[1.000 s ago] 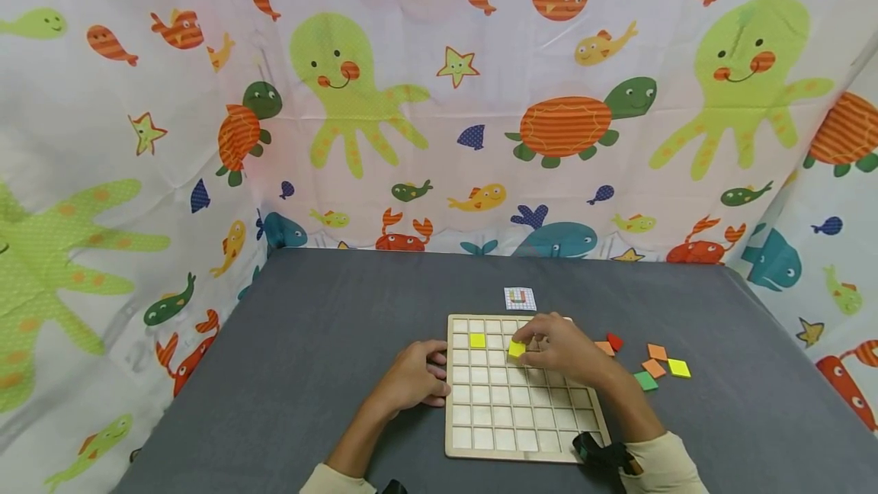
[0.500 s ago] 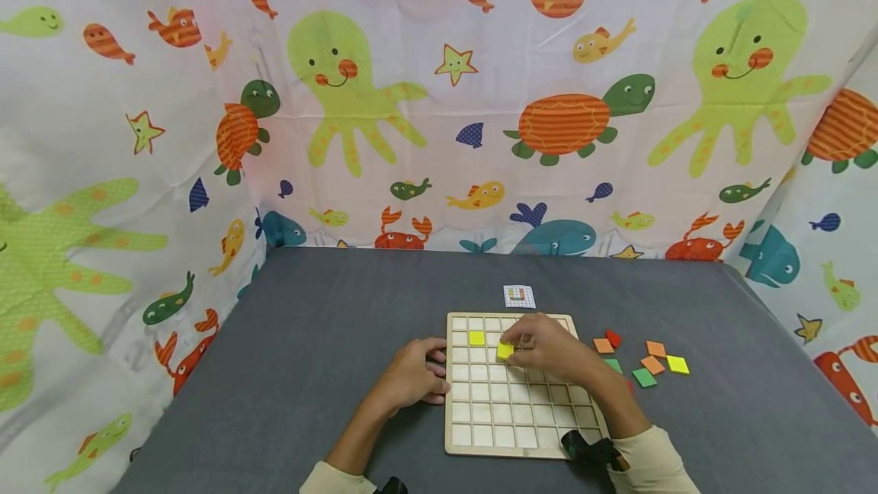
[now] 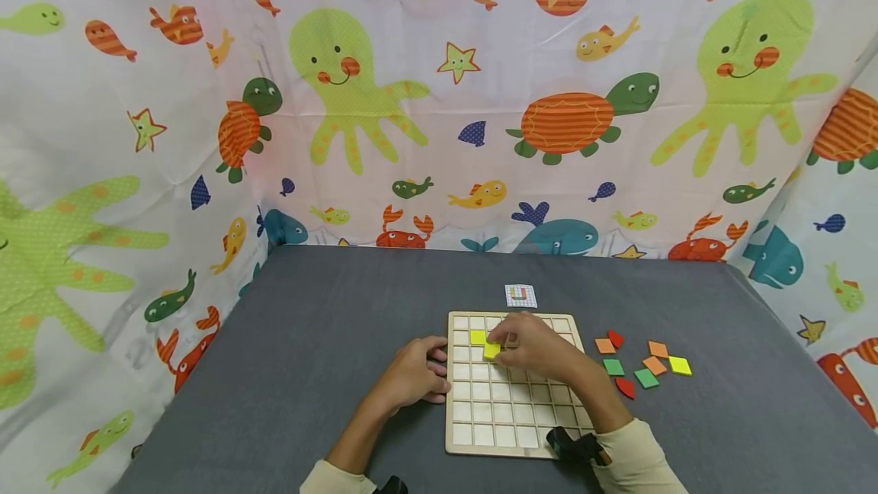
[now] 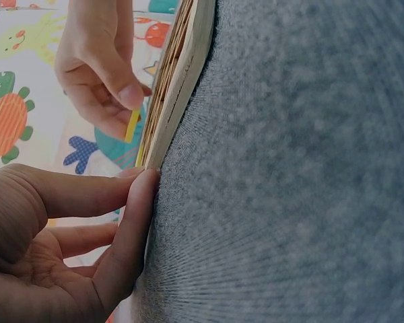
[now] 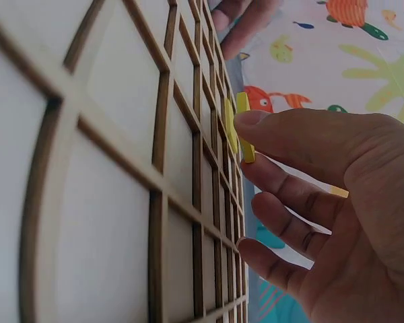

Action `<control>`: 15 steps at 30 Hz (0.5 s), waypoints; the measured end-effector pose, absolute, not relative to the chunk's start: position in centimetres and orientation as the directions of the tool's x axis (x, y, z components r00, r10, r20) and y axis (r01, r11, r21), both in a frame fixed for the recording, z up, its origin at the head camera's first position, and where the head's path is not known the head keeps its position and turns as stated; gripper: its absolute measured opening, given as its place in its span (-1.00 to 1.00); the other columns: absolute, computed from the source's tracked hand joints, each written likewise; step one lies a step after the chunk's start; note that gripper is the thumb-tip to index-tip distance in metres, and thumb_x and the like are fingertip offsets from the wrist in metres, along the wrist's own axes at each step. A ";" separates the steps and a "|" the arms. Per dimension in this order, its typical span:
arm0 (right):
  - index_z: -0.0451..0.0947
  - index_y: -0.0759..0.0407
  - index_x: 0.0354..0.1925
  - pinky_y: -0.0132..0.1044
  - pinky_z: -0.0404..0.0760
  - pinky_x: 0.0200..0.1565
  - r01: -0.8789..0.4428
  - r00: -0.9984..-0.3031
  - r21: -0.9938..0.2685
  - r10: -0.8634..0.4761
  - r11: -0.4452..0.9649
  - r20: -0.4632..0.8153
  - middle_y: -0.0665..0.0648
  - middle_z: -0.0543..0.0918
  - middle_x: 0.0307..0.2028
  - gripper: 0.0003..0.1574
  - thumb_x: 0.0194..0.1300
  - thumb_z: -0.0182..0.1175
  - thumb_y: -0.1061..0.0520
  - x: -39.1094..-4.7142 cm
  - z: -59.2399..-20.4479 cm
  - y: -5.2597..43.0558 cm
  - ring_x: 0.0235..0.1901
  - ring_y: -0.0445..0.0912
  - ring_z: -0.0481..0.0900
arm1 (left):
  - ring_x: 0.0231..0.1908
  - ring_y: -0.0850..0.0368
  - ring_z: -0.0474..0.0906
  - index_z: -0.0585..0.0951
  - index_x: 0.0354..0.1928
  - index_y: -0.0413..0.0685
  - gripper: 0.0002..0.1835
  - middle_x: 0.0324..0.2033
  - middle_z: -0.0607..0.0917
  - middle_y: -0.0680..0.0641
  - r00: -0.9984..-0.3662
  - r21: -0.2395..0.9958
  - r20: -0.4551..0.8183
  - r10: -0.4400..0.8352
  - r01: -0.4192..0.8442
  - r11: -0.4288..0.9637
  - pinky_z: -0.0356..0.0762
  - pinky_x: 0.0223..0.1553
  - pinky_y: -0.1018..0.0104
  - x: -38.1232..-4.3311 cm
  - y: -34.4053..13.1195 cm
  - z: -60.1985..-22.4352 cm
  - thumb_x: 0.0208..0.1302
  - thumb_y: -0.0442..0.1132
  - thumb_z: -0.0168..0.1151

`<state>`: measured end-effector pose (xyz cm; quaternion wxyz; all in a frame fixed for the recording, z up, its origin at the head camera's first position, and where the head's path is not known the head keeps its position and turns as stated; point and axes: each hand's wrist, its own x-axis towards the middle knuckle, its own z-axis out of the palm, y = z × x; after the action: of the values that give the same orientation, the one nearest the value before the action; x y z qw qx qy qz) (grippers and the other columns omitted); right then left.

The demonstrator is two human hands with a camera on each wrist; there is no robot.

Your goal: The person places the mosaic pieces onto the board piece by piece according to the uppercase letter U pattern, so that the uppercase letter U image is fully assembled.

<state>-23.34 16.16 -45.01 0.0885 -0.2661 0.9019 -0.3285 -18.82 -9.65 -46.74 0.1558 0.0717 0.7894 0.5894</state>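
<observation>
A wooden grid board [image 3: 480, 433] with square cells lies in front of me. My left hand [image 3: 414, 376] is at its left edge, and in the left wrist view thumb and finger [image 4: 131, 229] pinch that edge. Over the upper rows, my right hand [image 3: 538, 345] holds a yellow square tile [image 3: 491, 351] between thumb and fingers. The right wrist view has this tile [image 5: 244, 128] on edge, tilted and raised above the grid. Another yellow tile [image 3: 476, 337] sits in a cell near the upper left, just beside the held one.
Right of the board lie several loose tiles: orange squares [image 3: 657, 349], green squares [image 3: 646, 378], a yellow one [image 3: 680, 366] and red curved-edge pieces [image 3: 625, 387]. A small pattern card [image 3: 520, 296] lies behind the board. Sea-animal cloth [image 3: 439, 113] hangs around the grey table [image 3: 343, 326].
My right hand has moved left across the board with the yellow tile, up beside the seated yellow one. More loose tiles show behind the arm. The left hand stays at the edge.
</observation>
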 end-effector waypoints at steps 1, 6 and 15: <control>0.78 0.16 -0.01 -0.21 0.67 -0.12 -0.430 -0.839 -0.636 -0.544 0.641 0.018 0.00 0.72 -0.13 -0.71 0.27 0.48 0.20 -23.4 -45.0 16.0 -0.15 -0.10 0.58 | -0.17 0.03 0.67 0.43 0.45 -0.38 -0.18 0.05 0.58 -0.25 -0.941 0.953 -0.164 0.298 -0.072 0.296 0.84 -0.38 0.16 -18.8 -9.6 -46.7 0.06 -0.66 0.42; 0.78 0.18 -0.04 -0.22 0.67 -0.12 -0.491 -0.807 -0.610 -0.588 0.622 0.051 0.04 0.74 -0.14 -0.71 0.25 0.49 0.22 -23.8 -45.3 15.5 -0.17 -0.11 0.59 | -0.15 0.01 0.68 0.41 0.46 -0.39 -0.17 0.08 0.57 -0.27 -0.938 0.951 -0.170 0.303 -0.076 0.300 0.84 -0.37 0.17 -18.8 -9.6 -46.6 0.08 -0.65 0.41; 0.81 0.14 -0.06 -0.10 0.66 0.01 -0.499 -0.808 -0.578 -0.588 0.645 0.042 0.04 0.73 -0.09 -0.76 0.28 0.48 0.22 -24.1 -45.7 14.8 -0.07 -0.07 0.58 | -0.19 0.03 0.70 0.40 0.46 -0.40 -0.17 0.05 0.58 -0.26 -0.939 0.950 -0.174 0.297 -0.081 0.302 0.84 -0.38 0.16 -18.8 -9.6 -46.6 0.08 -0.66 0.42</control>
<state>-24.06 14.82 -45.70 0.0750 -0.3008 0.9038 -0.2949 -18.80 -9.57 -46.56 0.1608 0.0683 0.7907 0.5867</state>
